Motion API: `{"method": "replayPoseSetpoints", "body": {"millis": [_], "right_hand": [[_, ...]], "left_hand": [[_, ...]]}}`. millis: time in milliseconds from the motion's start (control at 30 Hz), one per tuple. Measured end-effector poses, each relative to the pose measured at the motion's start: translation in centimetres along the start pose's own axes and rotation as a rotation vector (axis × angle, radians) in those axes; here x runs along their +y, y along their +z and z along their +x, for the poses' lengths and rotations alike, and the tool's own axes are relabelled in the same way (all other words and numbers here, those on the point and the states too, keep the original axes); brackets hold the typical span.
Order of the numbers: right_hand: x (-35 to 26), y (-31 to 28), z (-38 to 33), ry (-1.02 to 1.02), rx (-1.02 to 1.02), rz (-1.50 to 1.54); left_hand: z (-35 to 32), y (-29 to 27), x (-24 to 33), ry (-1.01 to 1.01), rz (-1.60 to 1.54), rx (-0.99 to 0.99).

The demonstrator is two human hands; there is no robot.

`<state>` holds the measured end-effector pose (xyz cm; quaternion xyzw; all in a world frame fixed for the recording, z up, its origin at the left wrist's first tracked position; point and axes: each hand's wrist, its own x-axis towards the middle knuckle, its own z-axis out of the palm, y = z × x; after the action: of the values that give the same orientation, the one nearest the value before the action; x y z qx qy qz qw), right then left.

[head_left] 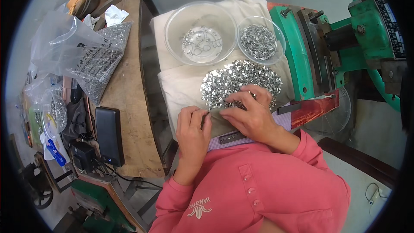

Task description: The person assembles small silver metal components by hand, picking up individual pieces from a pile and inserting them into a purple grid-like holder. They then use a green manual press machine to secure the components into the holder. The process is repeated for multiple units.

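A heap of small shiny metal pieces (241, 80) lies on the cloth-covered work surface in front of me. My left hand (193, 130) rests at its near left edge, fingers curled and thumb tip against the forefinger; whatever they pinch is too small to make out. At the near side of the heap, my right hand (254, 114) has its fingers bent over the pieces, with a gap between thumb and forefinger. Behind the heap stands a large clear tub (172, 39) with a few small pieces on its bottom. Beside it, a smaller round container (280, 43) holds many thin metal parts (258, 42).
On the right stands a green machine press (297, 56). A dark metal bar (232, 138) lies by my lap. The wooden table (133, 116) at left carries a plastic bag of metal pieces (101, 60) and a black power bank (109, 136) with cables.
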<state>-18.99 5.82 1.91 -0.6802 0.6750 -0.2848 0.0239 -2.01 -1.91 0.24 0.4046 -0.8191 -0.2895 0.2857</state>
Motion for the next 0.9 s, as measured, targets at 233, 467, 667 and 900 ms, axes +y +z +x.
{"method": "replayPoseSetpoints", "body": {"millis": [233, 467, 667, 900], "right_hand": [[0.0, 2.2, 2.6, -0.128, -0.033, -0.048], [0.4, -0.4, 0.0, -0.123, -0.126, -0.057], [0.4, -0.5, -0.7, 0.005, -0.15, 0.012], [-0.3, 0.1, -0.9, 0.118, -0.086, 0.007]], "left_hand": [[-0.7, 0.1, -0.6, -0.055, -0.051, 0.008], [-0.3, -0.1, -0.3, -0.084, -0.051, -0.021], [-0.2, -0.1, -0.3, -0.037, -0.092, -0.038], [-2.3, -1.5, 1.1, 0.12, -0.222, -0.194]]}}
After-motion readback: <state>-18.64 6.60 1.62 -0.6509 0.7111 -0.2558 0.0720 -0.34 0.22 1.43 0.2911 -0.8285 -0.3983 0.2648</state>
